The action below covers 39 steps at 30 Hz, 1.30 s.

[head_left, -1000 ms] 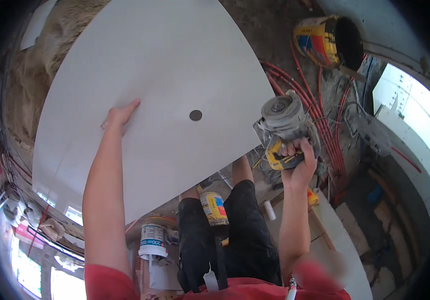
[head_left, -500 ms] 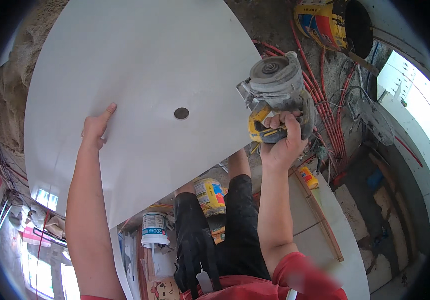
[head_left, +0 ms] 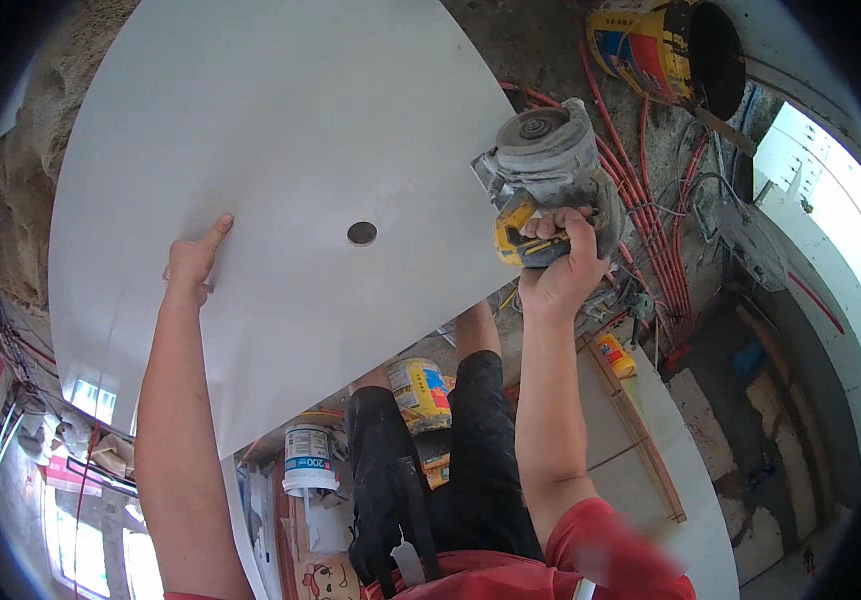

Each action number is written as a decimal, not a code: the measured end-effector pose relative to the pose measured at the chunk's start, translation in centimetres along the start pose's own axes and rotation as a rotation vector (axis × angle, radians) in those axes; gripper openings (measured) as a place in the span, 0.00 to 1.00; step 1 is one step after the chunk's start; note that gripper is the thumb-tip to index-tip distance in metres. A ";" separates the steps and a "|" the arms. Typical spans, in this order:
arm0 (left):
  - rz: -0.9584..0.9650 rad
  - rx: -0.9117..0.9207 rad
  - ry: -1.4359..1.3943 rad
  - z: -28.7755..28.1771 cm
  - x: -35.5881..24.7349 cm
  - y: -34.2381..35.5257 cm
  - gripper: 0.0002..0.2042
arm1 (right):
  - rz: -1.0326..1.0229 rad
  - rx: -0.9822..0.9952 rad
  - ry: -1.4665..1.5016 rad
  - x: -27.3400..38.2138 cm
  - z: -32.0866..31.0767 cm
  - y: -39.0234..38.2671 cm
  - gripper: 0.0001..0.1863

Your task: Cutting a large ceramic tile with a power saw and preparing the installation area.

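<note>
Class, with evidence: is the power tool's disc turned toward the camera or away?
Toward the camera: the round face of the disc and its hub show.

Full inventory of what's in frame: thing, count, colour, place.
slab: 1, white, centre to left
round spot: 1, dark, on the slab
power tool: 1, yellow-grey, right of centre
bucket: 1, mostly yellow, upper right
second bucket: 1, mostly yellow, lower centre
tub: 1, white and blue, lower left
tubes: several, red, right side
wooden strip: 1, brown, lower right
container: 1, yellow, beside the strip
board: 1, pale, lower right
clutter: uncounted, mixed, edges
legs: 2, black shorts, bottom centre
left hand: 1, bare, against slab
right hand: 1, bare, gripping tool
</note>
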<state>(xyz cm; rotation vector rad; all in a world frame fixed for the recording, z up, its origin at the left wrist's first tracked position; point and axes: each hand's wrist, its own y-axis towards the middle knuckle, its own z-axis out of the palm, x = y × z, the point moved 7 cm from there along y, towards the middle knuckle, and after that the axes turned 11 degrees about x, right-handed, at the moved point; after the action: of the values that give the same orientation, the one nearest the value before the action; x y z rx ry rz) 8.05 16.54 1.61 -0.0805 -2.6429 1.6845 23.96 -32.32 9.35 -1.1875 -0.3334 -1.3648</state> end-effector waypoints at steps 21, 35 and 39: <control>-0.031 0.024 0.032 -2.1 0.7 1.5 0.55 | 0.018 0.025 -0.094 -0.8 1.7 0.7 0.06; -0.068 -0.021 0.056 -2.6 0.6 0.9 0.53 | 0.030 0.035 -0.117 -0.9 2.1 0.7 0.05; -0.016 -0.022 0.044 -2.4 -0.1 0.3 0.51 | 0.019 -0.023 -0.082 -1.0 2.0 0.8 0.08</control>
<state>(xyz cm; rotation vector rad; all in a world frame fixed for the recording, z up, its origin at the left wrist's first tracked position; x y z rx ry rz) 8.24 18.85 2.37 -0.0955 -2.6229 1.6298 25.27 -30.32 9.06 -1.2657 -0.3649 -1.3092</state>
